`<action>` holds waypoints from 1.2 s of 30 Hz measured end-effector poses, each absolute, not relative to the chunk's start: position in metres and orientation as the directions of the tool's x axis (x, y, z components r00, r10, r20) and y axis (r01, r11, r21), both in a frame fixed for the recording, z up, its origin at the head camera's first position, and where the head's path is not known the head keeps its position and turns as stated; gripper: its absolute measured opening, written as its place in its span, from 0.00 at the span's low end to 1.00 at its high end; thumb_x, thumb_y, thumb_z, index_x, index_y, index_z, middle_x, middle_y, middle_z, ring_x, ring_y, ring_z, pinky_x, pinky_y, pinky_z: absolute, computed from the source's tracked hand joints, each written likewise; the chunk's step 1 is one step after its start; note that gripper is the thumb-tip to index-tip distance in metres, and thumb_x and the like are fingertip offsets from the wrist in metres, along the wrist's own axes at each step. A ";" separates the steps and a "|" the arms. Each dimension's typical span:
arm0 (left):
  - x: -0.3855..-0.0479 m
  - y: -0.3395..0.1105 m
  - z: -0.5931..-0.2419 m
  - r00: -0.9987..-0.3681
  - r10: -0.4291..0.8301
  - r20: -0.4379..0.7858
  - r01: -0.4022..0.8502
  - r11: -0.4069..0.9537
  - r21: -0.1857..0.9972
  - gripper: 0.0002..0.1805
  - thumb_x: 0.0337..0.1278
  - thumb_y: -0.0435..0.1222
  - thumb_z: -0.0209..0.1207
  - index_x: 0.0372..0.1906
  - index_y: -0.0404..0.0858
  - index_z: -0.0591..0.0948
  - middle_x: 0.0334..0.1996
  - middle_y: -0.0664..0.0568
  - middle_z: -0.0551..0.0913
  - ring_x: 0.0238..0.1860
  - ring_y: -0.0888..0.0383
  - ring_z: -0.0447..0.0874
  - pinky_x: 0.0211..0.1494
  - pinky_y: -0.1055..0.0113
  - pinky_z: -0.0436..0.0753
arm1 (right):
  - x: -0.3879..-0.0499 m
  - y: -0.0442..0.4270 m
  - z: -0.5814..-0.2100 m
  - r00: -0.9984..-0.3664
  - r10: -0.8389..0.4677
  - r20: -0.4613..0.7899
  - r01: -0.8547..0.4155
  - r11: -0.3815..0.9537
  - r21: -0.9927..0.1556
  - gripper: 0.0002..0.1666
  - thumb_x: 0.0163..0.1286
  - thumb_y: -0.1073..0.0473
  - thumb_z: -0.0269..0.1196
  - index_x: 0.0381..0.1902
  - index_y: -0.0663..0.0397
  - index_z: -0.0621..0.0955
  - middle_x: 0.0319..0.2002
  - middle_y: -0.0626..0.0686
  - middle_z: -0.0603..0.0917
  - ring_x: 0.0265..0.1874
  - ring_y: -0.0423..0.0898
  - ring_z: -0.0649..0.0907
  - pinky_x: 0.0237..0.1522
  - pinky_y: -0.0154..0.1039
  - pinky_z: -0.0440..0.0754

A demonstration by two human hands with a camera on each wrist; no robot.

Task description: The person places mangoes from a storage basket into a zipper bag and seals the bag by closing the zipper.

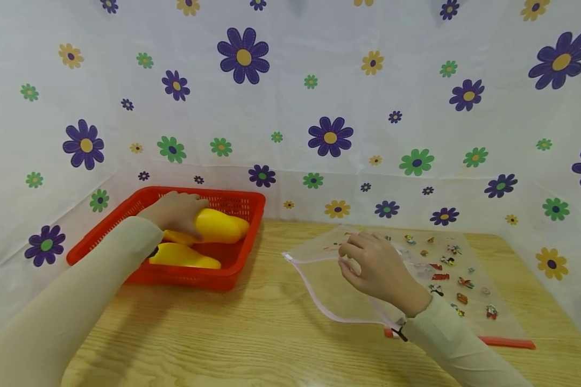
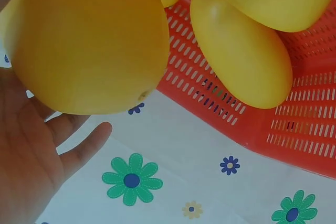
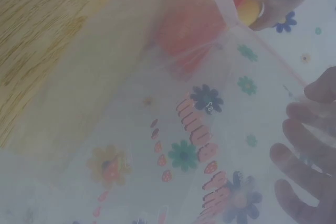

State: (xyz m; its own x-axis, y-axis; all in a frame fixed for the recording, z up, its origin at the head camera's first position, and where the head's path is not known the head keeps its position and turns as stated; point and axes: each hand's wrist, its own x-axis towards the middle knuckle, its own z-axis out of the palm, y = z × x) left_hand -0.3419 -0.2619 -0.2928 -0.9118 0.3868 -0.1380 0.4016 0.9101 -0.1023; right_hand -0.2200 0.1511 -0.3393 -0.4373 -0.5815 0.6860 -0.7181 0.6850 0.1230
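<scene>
The left hand (image 1: 176, 210) reaches into a red basket (image 1: 193, 280) and grips a smooth yellow mango-shaped piece (image 1: 219, 227). In the left wrist view the fingers of the left hand (image 2: 26, 145) curl about one side of the large yellow piece (image 2: 89, 45). The right hand (image 1: 380, 266) pinches the upper edge of a clear zip bag (image 1: 336, 293), whose pink-rimmed mouth gapes toward the basket. Seen through cloudy plastic in the right wrist view, the right hand (image 3: 310, 156) lies beside the bag (image 3: 121, 114), which has printed red lettering.
Other yellow pieces (image 1: 181, 256) lie in the basket. To the right, a clear sheet with small colourful figures (image 1: 491, 312) and a red strip (image 1: 508, 342) lies on the wooden table (image 1: 213, 333). A flower-patterned cloth (image 1: 281, 97) stands behind.
</scene>
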 end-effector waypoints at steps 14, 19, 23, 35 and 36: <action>-0.324 -0.257 -0.282 -0.913 0.397 -0.090 0.407 0.901 -0.151 0.51 0.36 0.61 0.65 0.66 0.38 0.67 0.62 0.40 0.73 0.59 0.38 0.72 0.61 0.36 0.67 | -0.220 0.150 -0.338 -0.439 -0.579 0.687 -0.717 0.687 0.121 0.05 0.52 0.58 0.66 0.25 0.51 0.80 0.27 0.47 0.82 0.30 0.46 0.81 0.33 0.42 0.77; -0.317 -0.251 -0.278 -0.915 0.400 -0.053 0.403 0.900 -0.166 0.48 0.38 0.60 0.64 0.64 0.36 0.68 0.61 0.38 0.73 0.58 0.37 0.71 0.62 0.37 0.66 | -0.220 0.150 -0.339 -0.430 -0.577 0.695 -0.724 0.680 0.117 0.04 0.53 0.59 0.65 0.24 0.50 0.79 0.26 0.47 0.82 0.29 0.45 0.80 0.31 0.41 0.75; -0.312 -0.247 -0.274 -0.921 0.389 -0.034 0.389 0.910 -0.141 0.48 0.39 0.60 0.65 0.64 0.35 0.68 0.60 0.37 0.73 0.57 0.37 0.71 0.60 0.36 0.67 | -0.220 0.150 -0.340 -0.424 -0.576 0.699 -0.728 0.676 0.116 0.04 0.53 0.59 0.65 0.24 0.50 0.79 0.26 0.46 0.81 0.27 0.44 0.79 0.29 0.39 0.72; -0.284 -0.219 -0.265 -0.881 0.468 0.072 0.464 0.883 -0.070 0.42 0.40 0.61 0.64 0.59 0.39 0.71 0.53 0.44 0.78 0.49 0.46 0.76 0.55 0.43 0.75 | -0.220 0.151 -0.339 -0.431 -0.573 0.698 -0.727 0.678 0.109 0.04 0.54 0.59 0.64 0.24 0.50 0.79 0.26 0.47 0.81 0.27 0.44 0.79 0.29 0.40 0.74; -0.282 -0.217 -0.266 -0.877 0.473 0.077 0.470 0.881 -0.064 0.43 0.40 0.61 0.64 0.59 0.39 0.71 0.53 0.44 0.78 0.49 0.46 0.76 0.55 0.43 0.76 | -0.220 0.151 -0.339 -0.432 -0.572 0.697 -0.726 0.679 0.108 0.04 0.54 0.59 0.64 0.24 0.50 0.79 0.26 0.47 0.81 0.27 0.44 0.79 0.29 0.39 0.74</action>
